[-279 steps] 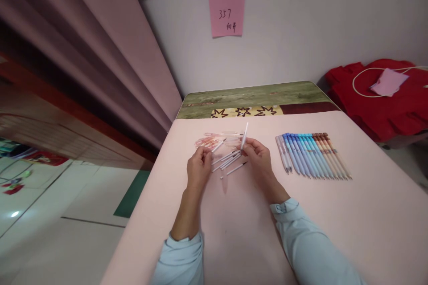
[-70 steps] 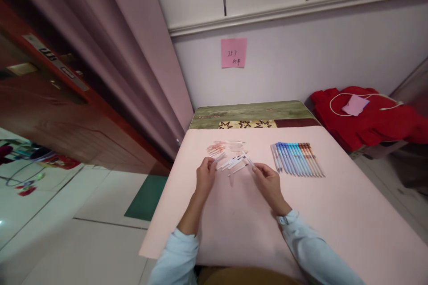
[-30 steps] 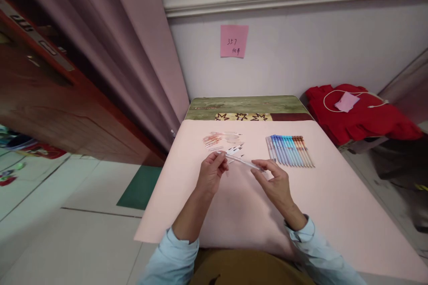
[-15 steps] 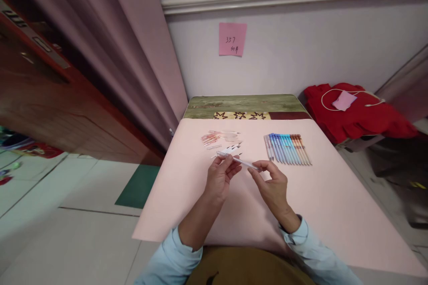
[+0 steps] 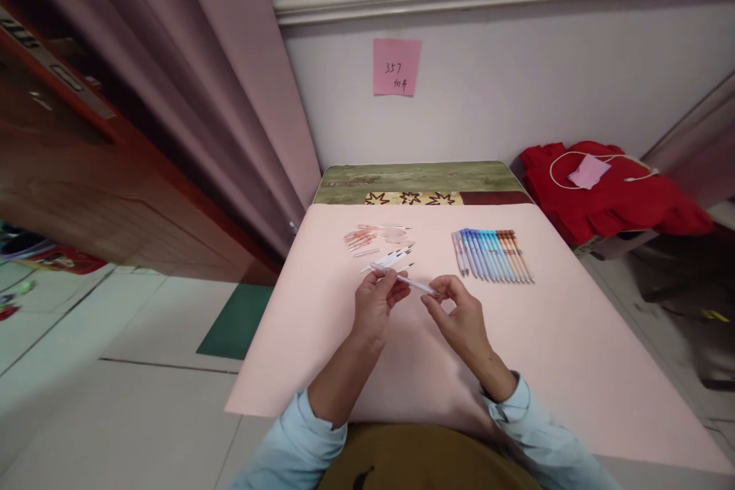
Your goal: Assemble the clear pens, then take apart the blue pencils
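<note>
My left hand (image 5: 376, 302) is closed around the barrel of a pale, whitish pen (image 5: 414, 284), held slantwise above the table. At the pen's right end, the thumb and fingers of my right hand (image 5: 459, 314) pinch its tip. Just beyond my left hand lie several thin white pen refills (image 5: 393, 256) with dark tips. Behind them is a loose pile of clear and reddish pen parts (image 5: 367, 236). To the right, a neat row of pens (image 5: 492, 256) runs from grey through blue to brown.
Pink paper (image 5: 574, 367) covers most of the table, with the green tabletop (image 5: 425, 174) showing at the back. A pink note (image 5: 396, 67) is stuck on the wall. Red cloth (image 5: 625, 203) with a white cable lies at the right. A wooden door (image 5: 143, 191) stands at the left.
My right hand has shifted slightly left along the pen, its fingers still at the end. The pen and my left hand stay nearly in place.
</note>
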### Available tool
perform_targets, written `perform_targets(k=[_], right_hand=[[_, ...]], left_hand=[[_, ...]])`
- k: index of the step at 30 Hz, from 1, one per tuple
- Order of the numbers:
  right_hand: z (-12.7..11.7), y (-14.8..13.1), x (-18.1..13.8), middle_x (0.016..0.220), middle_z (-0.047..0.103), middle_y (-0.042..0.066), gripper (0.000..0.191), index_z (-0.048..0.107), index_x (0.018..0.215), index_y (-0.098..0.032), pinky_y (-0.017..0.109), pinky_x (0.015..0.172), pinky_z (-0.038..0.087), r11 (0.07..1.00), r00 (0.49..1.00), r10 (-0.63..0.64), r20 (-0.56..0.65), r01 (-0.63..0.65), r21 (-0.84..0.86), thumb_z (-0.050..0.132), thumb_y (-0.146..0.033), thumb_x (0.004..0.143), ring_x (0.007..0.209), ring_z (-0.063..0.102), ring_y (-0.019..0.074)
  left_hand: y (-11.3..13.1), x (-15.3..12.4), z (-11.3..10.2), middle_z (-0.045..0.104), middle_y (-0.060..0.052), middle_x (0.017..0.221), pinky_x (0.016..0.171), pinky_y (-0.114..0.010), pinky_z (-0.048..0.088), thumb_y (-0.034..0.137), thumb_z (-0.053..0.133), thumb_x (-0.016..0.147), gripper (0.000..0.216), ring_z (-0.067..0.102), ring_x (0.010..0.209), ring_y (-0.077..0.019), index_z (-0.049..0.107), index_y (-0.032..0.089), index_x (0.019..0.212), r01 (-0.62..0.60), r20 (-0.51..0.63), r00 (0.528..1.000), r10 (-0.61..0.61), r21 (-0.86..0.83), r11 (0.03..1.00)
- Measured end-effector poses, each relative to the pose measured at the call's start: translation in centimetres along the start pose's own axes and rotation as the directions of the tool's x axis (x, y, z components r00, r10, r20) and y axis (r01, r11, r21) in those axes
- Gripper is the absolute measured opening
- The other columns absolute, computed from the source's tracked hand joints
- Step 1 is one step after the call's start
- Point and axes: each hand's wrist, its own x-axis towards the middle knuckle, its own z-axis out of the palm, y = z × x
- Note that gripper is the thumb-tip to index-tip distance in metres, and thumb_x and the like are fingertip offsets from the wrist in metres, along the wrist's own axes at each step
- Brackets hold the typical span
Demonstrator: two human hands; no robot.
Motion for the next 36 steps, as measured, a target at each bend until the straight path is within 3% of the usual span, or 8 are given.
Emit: perform_targets(k=[5, 10, 15, 20, 24, 30, 34, 36], right_hand=[[0.01, 0.50, -0.21, 0.062, 0.066, 0.002, 0.047, 0.065, 0.069, -0.021, 0.025, 0.057, 0.047, 0.991, 0.981, 0.124, 0.146, -0.130, 0.036, 0.043, -0.051, 0.098, 0.058, 0.063, 0.0157], [-0.06, 0.45, -0.21, 0.075, 0.070, 0.001, 0.034, 0.066, 0.099, -0.022, 0.026, 0.062, 0.049, 0.998, 0.998, 0.049, 0.048, -0.047, -0.029, 0.064, -0.052, 0.085, 0.068, 0.066, 0.0175], [-0.11, 0.59, -0.35, 0.062, 0.067, 0.002, 0.047, 0.064, 0.067, -0.021, 0.026, 0.061, 0.048, 0.994, 0.985, 0.108, 0.132, -0.107, -0.011, 0.043, -0.050, 0.098, 0.060, 0.064, 0.0159], [-0.04, 0.71, -0.57, 0.076, 0.071, 0.002, 0.032, 0.068, 0.096, -0.022, 0.027, 0.065, 0.050, 0.998, 0.996, 0.038, 0.078, -0.034, -0.054, 0.063, -0.052, 0.086, 0.069, 0.066, 0.0178], [-0.02, 0.68, -0.73, 0.063, 0.068, 0.002, 0.044, 0.066, 0.070, -0.022, 0.025, 0.058, 0.047, 0.996, 0.985, 0.077, 0.154, -0.071, -0.048, 0.045, -0.050, 0.097, 0.060, 0.064, 0.0162], [0.06, 0.76, -0.85, 0.074, 0.070, 0.001, 0.032, 0.068, 0.094, -0.022, 0.026, 0.063, 0.048, 0.994, 0.997, 0.034, 0.073, -0.026, -0.108, 0.067, -0.052, 0.083, 0.066, 0.064, 0.0172], [0.02, 0.77, -0.92, 0.063, 0.067, 0.001, 0.043, 0.067, 0.072, -0.022, 0.025, 0.059, 0.046, 0.994, 0.983, 0.093, 0.161, -0.084, -0.064, 0.047, -0.051, 0.096, 0.059, 0.063, 0.0158], [0.06, 0.82, -0.98, 0.064, 0.067, 0.001, 0.041, 0.070, 0.080, -0.022, 0.026, 0.059, 0.047, 0.995, 0.980, 0.102, 0.170, -0.096, -0.040, 0.046, -0.051, 0.097, 0.060, 0.064, 0.0160]], left_hand=[[-0.07, -0.03, -0.04, 0.075, -0.007, 0.086, 0.076, -0.031, 0.056, 0.036, 0.086, 0.065, 0.040, 0.069, 0.070, -0.0141, 0.062, 0.013, 0.089, 0.003, 0.005, 1.000, -0.003, 0.035, 0.999], [-0.19, 0.08, -0.18, 0.075, -0.008, 0.086, 0.076, -0.032, 0.056, 0.036, 0.086, 0.064, 0.042, 0.069, 0.070, -0.0146, 0.062, 0.013, 0.088, 0.002, 0.000, 1.000, -0.002, 0.061, 0.998], [-0.29, 0.01, -0.10, 0.075, -0.009, 0.085, 0.076, -0.032, 0.056, 0.038, 0.086, 0.064, 0.041, 0.068, 0.069, -0.0140, 0.063, 0.013, 0.086, 0.011, -0.007, 1.000, -0.011, 0.096, 0.995], [-0.44, -0.04, -0.12, 0.075, -0.009, 0.085, 0.076, -0.031, 0.055, 0.038, 0.085, 0.065, 0.039, 0.067, 0.069, -0.0138, 0.063, 0.013, 0.086, 0.005, 0.008, 1.000, -0.006, 0.119, 0.993], [-0.56, -0.07, -0.19, 0.075, -0.009, 0.085, 0.076, -0.032, 0.055, 0.038, 0.086, 0.064, 0.039, 0.068, 0.069, -0.0143, 0.064, 0.013, 0.084, 0.009, 0.013, 1.000, -0.011, 0.139, 0.990], [-0.72, -0.15, -0.07, 0.075, -0.009, 0.083, 0.074, -0.030, 0.055, 0.036, 0.086, 0.063, 0.039, 0.067, 0.068, -0.0142, 0.063, 0.013, 0.084, 0.021, 0.005, 1.000, -0.022, 0.142, 0.990], [-0.76, -0.18, -0.06, 0.075, -0.009, 0.084, 0.075, -0.030, 0.055, 0.036, 0.085, 0.064, 0.038, 0.068, 0.069, -0.0148, 0.063, 0.013, 0.084, 0.026, 0.013, 1.000, -0.028, 0.149, 0.988], [-0.77, -0.20, -0.03, 0.075, -0.009, 0.083, 0.074, -0.030, 0.055, 0.036, 0.085, 0.063, 0.038, 0.068, 0.069, -0.0145, 0.063, 0.013, 0.084, 0.029, 0.012, 0.999, -0.031, 0.148, 0.989]])
